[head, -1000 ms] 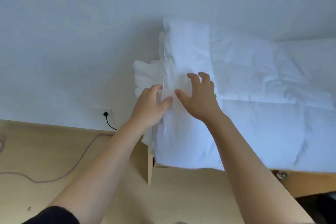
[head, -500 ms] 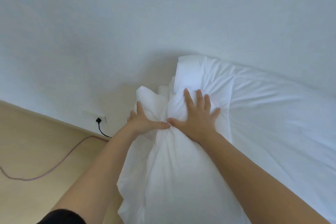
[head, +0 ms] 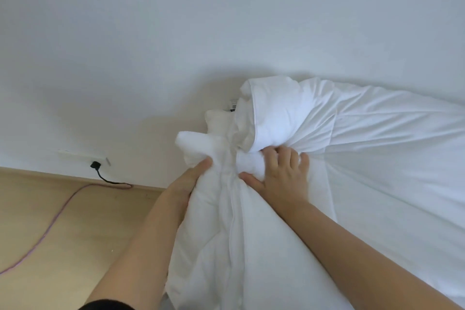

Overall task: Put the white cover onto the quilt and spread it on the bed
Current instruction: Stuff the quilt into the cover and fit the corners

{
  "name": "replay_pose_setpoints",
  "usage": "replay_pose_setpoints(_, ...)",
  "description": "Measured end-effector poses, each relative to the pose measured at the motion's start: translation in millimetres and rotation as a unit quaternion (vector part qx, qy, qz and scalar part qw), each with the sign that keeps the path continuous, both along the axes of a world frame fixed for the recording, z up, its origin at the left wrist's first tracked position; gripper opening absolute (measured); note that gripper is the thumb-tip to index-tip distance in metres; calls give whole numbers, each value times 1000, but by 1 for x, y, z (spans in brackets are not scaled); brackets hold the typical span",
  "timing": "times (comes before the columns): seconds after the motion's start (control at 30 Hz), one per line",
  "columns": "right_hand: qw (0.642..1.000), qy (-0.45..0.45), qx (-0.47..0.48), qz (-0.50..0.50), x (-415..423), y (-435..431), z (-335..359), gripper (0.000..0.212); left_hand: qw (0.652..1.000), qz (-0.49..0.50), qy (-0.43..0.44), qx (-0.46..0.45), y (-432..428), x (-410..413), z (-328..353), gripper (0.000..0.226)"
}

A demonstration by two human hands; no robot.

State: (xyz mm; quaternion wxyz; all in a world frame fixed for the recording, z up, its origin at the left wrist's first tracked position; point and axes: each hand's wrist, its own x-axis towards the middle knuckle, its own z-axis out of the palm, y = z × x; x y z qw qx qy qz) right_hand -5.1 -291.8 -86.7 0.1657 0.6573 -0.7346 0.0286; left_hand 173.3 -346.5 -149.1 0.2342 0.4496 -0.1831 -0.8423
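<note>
Just right of the black plug [head: 95, 165], the left hand [head: 187, 184] wraps what looks like the quilt [head: 193, 145] at its puffy corner and the right hand [head: 281, 178] digs curled fingers [head: 284, 158] into the bunched white cover [head: 289, 118], soft, light, floppy stuff, likely best gripped through both layers at that corner.

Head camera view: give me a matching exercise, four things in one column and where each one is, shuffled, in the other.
1 left hand
2 black plug
3 pink cable
4 label

A lying across the wooden floor
B in the wall socket
C gripping the white bedding
D poking out behind the bedding

Pairs: 1-C, 2-B, 3-A, 4-D
</note>
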Motion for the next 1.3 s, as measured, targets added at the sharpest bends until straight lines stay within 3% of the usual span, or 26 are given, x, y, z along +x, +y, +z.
replay_pose_setpoints(0.1,999,16,-38,1,-1,-1,-3,59,993,-40,-18,-112,-6,-20,20,14)
replay_pose_setpoints(0.17,998,11,-61,2,1,0,-2,55,985,-62,-32,-157,-10,-32,33,8)
replay_pose_setpoints(0.23,997,-1,-81,6,1,2,-1,55,980,-70,-46,-179,-13,-43,43,20)
replay_pose_setpoints(0.37,998,-21,-59,0,1,4,4,56,966,-80,-52,-240,-15,-54,49,77)
replay_pose_setpoints(0.43,999,-43,-26,-1,1,4,6,56,956,-108,-69,-263,-16,-59,51,92)
replay_pose_setpoints(0.53,1000,-17,22,7,-1,4,8,57,952,-87,-129,-264,-18,-71,48,82)
replay_pose_setpoints(0.6,992,-21,120,25,-6,1,25,62,939,-37,-197,-281,-17,-80,41,73)
replay_pose_setpoints(0.7,954,-165,240,76,-34,-12,63,48,905,-23,-264,-332,-17,-84,34,64)
replay_pose_setpoints(0.73,957,-179,205,98,-42,-16,76,44,901,-22,-273,-336,-17,-85,33,65)
replay_pose_setpoints(0.8,989,-62,42,125,-60,-28,89,46,896,-18,-286,-340,-15,-85,30,72)
replay_pose_setpoints(0.87,993,36,-43,99,-79,-40,85,62,893,-22,-298,-337,-14,-87,30,74)
replay_pose_setpoints(0.97,990,78,-77,94,-93,-50,64,73,893,-20,-306,-328,-12,-89,28,64)
replay_pose_setpoints(1.1,979,101,-116,130,-95,-55,43,56,891,-21,-331,-310,-3,-86,32,72)
replay_pose_setpoints(1.3,966,25,-160,201,-85,-32,41,47,886,5,-353,-301,37,-70,55,61)
